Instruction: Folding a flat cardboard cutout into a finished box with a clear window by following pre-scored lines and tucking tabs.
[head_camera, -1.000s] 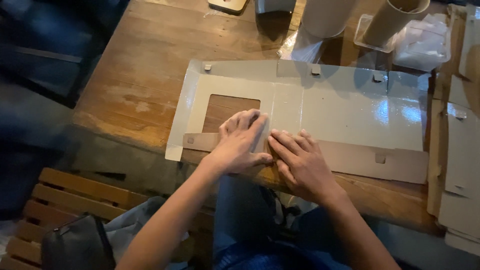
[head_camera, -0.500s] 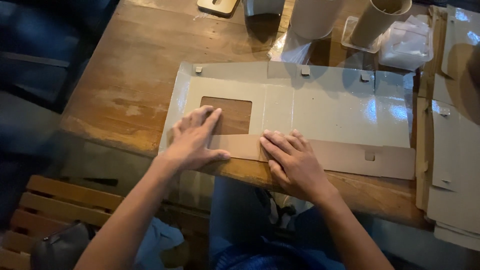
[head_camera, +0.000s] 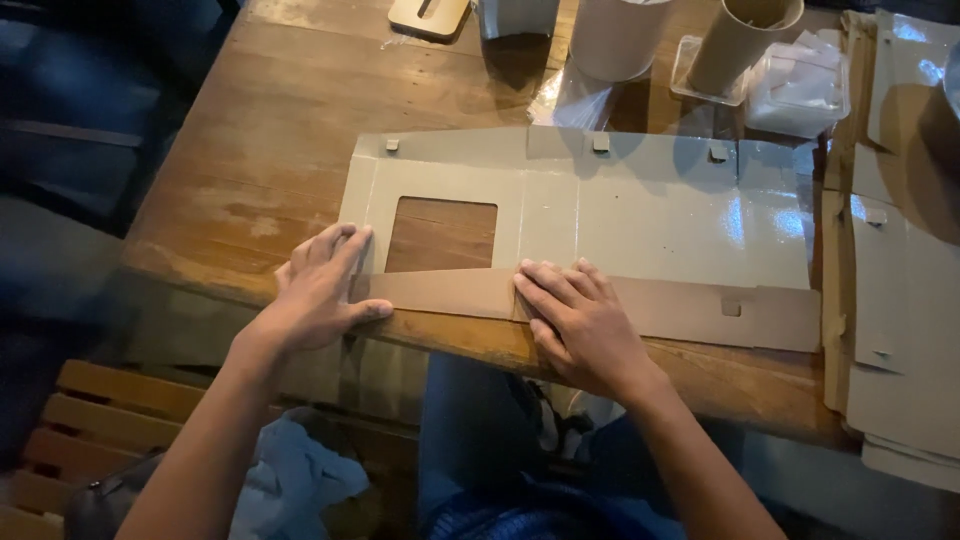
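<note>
Cardboard blank (head_camera: 640, 205), grey and glossy, lies flat on the wood table (head_camera: 280, 130) in the head view, long side running left to right, near edge close to the table's front edge. Square window (head_camera: 441, 234) is cut in its left part; table wood shows through. Small tabs stand along the far edge. Brown flap (head_camera: 700, 308) along the near edge is folded up and over onto the grey face, brown side up.

Left hand (head_camera: 318, 295): flat, palm down, fingers together and stretched out, pressing the blank's left end just left of the window. Thumb lies along the flap's left end. Nothing clamped, just pressing.

Right hand (head_camera: 580, 325): flat, palm down, fingers slightly spread, pressing on the flap near its middle, just right of the window. No grasp either. Hands are apart, window between them.

Far side of table: white cup (head_camera: 612, 35) and tan paper tube (head_camera: 738, 45) upright, tube leaning a bit, standing in a clear tray (head_camera: 700, 85). Clear plastic bag (head_camera: 805, 90) beside it on the right. Wooden phone stand (head_camera: 428, 15) at the top edge.

Right edge: stack of more flat blanks (head_camera: 900, 320), overlapping, partly off frame.

Below the table: blue jeans (head_camera: 480, 440), slatted wood bench (head_camera: 90, 420) at lower left with crumpled cloth (head_camera: 290, 470) on it.
</note>
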